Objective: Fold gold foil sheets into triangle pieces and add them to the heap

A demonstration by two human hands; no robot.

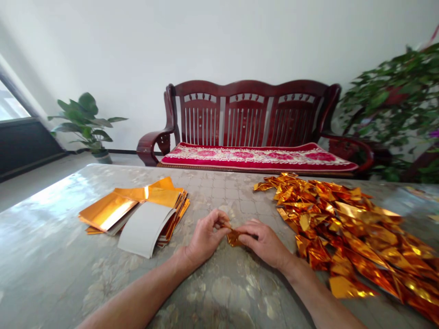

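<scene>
Between my two hands, low over the middle of the table, is a small piece of gold foil paper (234, 238), partly folded. My left hand (210, 232) pinches its left side between thumb and fingers. On its right side my right hand (260, 237) grips it the same way. The fingers cover much of the piece, so its exact folds are hidden. Left of my hands lies a loose stack of flat gold foil sheets (115, 208), with a grey-backed sheet (146, 227) on top at the front. To the right spreads a big heap of folded gold foil pieces (329, 219).
The table (219, 292) has a glossy patterned cover. Behind it stands a dark red wooden bench (245, 121) with a red floral cushion (257, 155). A potted plant (87, 119) is at the left, and leafy greenery (387, 100) rises at the right. Clear plastic (408, 201) lies near the heap.
</scene>
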